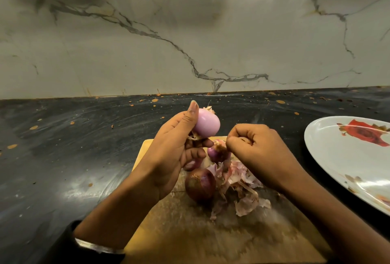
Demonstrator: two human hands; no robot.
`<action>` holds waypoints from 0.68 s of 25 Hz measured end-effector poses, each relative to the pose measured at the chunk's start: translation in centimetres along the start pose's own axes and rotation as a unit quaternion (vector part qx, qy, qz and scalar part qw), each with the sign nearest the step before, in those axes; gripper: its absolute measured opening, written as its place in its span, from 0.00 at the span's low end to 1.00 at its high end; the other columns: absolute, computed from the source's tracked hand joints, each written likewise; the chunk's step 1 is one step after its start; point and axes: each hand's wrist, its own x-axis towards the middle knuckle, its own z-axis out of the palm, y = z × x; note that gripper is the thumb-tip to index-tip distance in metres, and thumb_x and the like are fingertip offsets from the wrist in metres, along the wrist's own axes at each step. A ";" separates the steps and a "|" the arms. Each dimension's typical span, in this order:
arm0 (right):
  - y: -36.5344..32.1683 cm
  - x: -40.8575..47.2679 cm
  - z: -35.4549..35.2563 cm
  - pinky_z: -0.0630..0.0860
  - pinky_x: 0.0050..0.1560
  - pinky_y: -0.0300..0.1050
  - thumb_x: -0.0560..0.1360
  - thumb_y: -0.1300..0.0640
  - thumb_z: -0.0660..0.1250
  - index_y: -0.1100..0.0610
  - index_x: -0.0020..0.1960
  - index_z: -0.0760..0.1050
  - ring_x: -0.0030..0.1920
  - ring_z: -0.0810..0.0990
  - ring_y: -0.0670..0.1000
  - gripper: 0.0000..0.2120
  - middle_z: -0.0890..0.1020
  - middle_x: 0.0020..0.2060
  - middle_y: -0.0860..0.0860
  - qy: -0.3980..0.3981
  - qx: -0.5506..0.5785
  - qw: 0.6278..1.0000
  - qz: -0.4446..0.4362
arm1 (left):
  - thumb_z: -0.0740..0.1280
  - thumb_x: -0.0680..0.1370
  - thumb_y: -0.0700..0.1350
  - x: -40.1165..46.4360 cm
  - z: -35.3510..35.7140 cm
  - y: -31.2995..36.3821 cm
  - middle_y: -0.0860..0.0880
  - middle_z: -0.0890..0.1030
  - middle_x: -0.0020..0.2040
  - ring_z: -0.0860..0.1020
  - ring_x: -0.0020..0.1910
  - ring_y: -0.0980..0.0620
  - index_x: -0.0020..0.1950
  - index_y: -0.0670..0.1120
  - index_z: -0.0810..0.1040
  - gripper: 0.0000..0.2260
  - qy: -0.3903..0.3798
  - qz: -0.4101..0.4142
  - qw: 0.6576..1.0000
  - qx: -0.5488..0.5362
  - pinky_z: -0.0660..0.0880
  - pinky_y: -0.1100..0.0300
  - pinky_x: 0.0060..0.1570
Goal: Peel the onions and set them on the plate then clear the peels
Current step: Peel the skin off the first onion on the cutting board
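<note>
Left hand (173, 154) raised above the cutting board (190, 238), thumb and curled fingers holding 1 peeled onion (207, 123), pale pink and smooth. Right hand (259, 151) just beside, fingers curled tight, seemingly pinching a small bit of peel; cannot tell for sure. Below the hands: 3 unpeeled onions (200, 184) on the board, 1 partly hidden. Under the right hand, 1 heap of peels (242, 189). Well to the right on the counter (63, 137), 1 white plate (337, 158) with red roses.
</note>
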 end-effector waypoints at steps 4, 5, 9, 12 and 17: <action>-0.1 -0.2 0.1 0.67 0.31 0.32 0.77 0.45 0.67 0.44 0.26 0.78 0.31 0.76 0.40 0.20 0.78 0.26 0.42 -0.003 -0.011 1.000 -0.015 | 0.62 0.74 0.63 0.2 -0.1 0.1 0.43 0.84 0.45 0.79 0.36 0.55 0.56 0.45 0.80 0.24 0.007 -0.006 1.000 0.012 0.74 0.60 0.37; 0.0 -0.2 0.1 0.67 0.31 0.32 0.77 0.47 0.67 0.44 0.25 0.78 0.29 0.76 0.41 0.21 0.79 0.26 0.42 0.006 -0.002 1.000 -0.023 | 0.62 0.74 0.62 0.2 -0.1 0.1 0.46 0.84 0.41 0.79 0.35 0.56 0.55 0.45 0.80 0.24 0.003 -0.008 1.000 0.009 0.75 0.62 0.36; -0.1 -0.1 0.1 0.74 0.32 0.38 0.77 0.50 0.71 0.52 0.37 0.80 0.31 0.79 0.44 0.10 0.82 0.30 0.48 0.075 0.088 0.990 -0.081 | 0.64 0.73 0.61 0.3 -0.2 0.1 0.48 0.83 0.36 0.78 0.33 0.57 0.54 0.42 0.80 0.24 0.000 -0.018 1.000 -0.015 0.75 0.65 0.33; -0.5 -0.5 0.3 0.81 0.37 0.46 0.70 0.44 0.74 0.56 0.45 0.76 0.35 0.84 0.49 0.16 0.83 0.35 0.52 0.065 0.157 0.981 -0.098 | 0.66 0.73 0.58 0.3 -0.2 0.1 0.41 0.84 0.43 0.80 0.37 0.54 0.55 0.38 0.80 0.24 -0.008 -0.022 0.999 -0.040 0.79 0.64 0.36; 0.2 -0.2 0.8 0.80 0.40 0.36 0.72 0.61 0.77 0.53 0.48 0.80 0.39 0.85 0.45 0.09 0.85 0.38 0.48 0.100 0.139 0.977 -0.129 | 0.68 0.72 0.53 0.2 0.0 -0.1 0.39 0.85 0.49 0.85 0.43 0.47 0.64 0.38 0.73 0.26 -0.018 -0.021 0.997 -0.078 0.83 0.60 0.40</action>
